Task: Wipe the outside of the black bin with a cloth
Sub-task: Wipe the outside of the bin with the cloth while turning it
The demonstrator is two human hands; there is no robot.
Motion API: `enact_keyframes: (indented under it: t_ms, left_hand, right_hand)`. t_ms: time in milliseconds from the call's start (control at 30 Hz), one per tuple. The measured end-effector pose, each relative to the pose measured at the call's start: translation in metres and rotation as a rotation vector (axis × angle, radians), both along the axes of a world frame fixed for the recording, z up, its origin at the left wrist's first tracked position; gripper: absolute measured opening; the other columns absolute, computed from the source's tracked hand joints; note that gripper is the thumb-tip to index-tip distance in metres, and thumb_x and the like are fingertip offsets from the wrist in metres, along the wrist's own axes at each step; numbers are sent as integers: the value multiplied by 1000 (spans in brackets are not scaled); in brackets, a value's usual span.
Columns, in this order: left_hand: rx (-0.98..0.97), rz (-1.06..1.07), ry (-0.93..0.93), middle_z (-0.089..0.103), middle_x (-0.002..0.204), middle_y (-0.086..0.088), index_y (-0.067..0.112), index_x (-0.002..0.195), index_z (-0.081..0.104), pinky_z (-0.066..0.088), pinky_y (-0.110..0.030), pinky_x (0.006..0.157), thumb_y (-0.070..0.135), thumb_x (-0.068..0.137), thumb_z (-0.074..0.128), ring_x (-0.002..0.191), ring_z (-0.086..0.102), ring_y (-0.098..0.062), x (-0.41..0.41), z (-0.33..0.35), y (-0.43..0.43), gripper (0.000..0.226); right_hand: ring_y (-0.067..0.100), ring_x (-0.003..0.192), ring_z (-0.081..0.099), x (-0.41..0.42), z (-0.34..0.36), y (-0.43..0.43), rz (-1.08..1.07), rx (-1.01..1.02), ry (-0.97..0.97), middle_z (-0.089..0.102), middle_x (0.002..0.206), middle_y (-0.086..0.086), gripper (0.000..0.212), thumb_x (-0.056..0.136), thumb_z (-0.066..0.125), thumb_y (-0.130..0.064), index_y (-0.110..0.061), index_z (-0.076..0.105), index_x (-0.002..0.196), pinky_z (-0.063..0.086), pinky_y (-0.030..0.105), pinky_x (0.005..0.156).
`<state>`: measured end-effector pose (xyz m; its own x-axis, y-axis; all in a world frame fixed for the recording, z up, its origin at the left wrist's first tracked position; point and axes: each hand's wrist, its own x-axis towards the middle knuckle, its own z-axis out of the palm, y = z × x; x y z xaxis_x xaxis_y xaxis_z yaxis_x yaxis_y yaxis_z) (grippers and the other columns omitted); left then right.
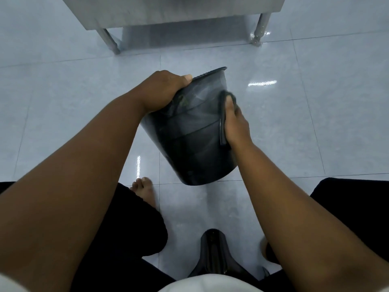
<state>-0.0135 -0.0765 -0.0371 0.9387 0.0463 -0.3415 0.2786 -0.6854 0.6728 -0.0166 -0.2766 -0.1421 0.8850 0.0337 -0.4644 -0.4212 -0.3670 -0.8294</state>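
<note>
The black bin (193, 144) is tilted with its rim pointing away from me and its base toward my knees, held above the tiled floor. My left hand (162, 91) grips the bin's rim at its upper left, thumb on the edge. My right hand (234, 121) presses a dark cloth (224, 114) flat against the bin's right outer side. Part of the cloth hangs below my palm as a narrow strip.
A stainless steel table (168, 11) with metal legs (260, 28) stands ahead on the glossy pale floor tiles (294, 123). My bare foot (145, 192) rests on the floor below the bin. A dark seat tip (213, 253) shows between my black-clad legs.
</note>
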Motion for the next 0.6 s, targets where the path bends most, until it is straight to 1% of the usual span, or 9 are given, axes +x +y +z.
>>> enact_keyframes:
  t_ms: [67, 167, 233, 300, 333, 400, 500, 567, 600]
  left_hand:
    - [-3, -36, -12, 66, 79, 2, 9, 84, 70, 42, -20, 69, 48, 101, 40, 75, 59, -9, -1, 1, -8, 53]
    - [37, -43, -42, 60, 71, 1, 5, 77, 64, 40, -24, 66, 47, 102, 38, 68, 53, -11, -1, -1, -10, 55]
    - [55, -13, -61, 54, 67, -3, 4, 69, 56, 37, -28, 63, 46, 103, 39, 63, 47, -14, -1, -3, -5, 55]
    - [41, 19, -72, 53, 67, -6, 2, 70, 54, 37, -30, 64, 45, 102, 41, 62, 46, -15, 0, -3, -1, 56]
    - [29, 35, -71, 53, 66, -6, 2, 70, 54, 37, -30, 64, 46, 102, 41, 62, 47, -15, 1, -3, -1, 56]
    - [21, 58, -61, 51, 66, -6, -2, 74, 55, 37, -27, 63, 48, 101, 41, 63, 47, -16, -1, -4, 2, 59]
    - [-14, 88, -35, 54, 79, -15, -11, 89, 61, 39, -28, 67, 53, 99, 42, 73, 52, -20, -2, -9, 11, 68]
    - [-55, 106, -19, 58, 83, -15, -12, 96, 62, 42, -29, 71, 56, 97, 44, 76, 55, -20, -5, -11, 15, 70]
    - [-70, 109, -17, 61, 84, -15, -11, 99, 64, 43, -30, 73, 56, 96, 46, 77, 58, -20, -7, -11, 16, 69]
  right_hand:
    - [27, 153, 28, 5, 22, 24, 19, -100, -263, 26, 168, 6, 99, 85, 27, -82, -19, 21, 162, 25, 47, 124]
    - [38, 157, 10, -28, 24, 56, 192, -458, -699, 10, 169, 22, 99, 93, 40, -70, -4, 15, 161, 12, 49, 128]
    - [43, 156, 11, -56, 10, 55, 422, -636, -939, 13, 167, 24, 91, 96, 48, -65, -6, 22, 160, 10, 54, 127]
    - [40, 155, 18, -71, -11, 37, 591, -663, -1118, 23, 166, 20, 87, 93, 56, -64, -11, 33, 158, 11, 53, 127]
    - [39, 155, 20, -71, -19, 27, 589, -642, -1136, 26, 166, 18, 89, 90, 59, -66, -12, 36, 157, 12, 53, 127]
    - [37, 156, 19, -68, -29, 12, 500, -601, -1036, 24, 167, 17, 100, 84, 61, -73, -10, 33, 158, 15, 53, 126]
    - [27, 157, 17, -66, -37, -10, 362, -456, -702, 14, 170, 9, 114, 81, 53, -83, -13, 16, 163, 30, 49, 122]
    - [21, 154, 26, -56, -38, -24, 278, -287, -434, 19, 170, 0, 113, 78, 47, -87, -23, 11, 163, 37, 45, 117]
    - [22, 150, 33, -49, -38, -28, 235, -217, -305, 27, 167, -2, 107, 79, 44, -86, -27, 14, 163, 38, 44, 115]
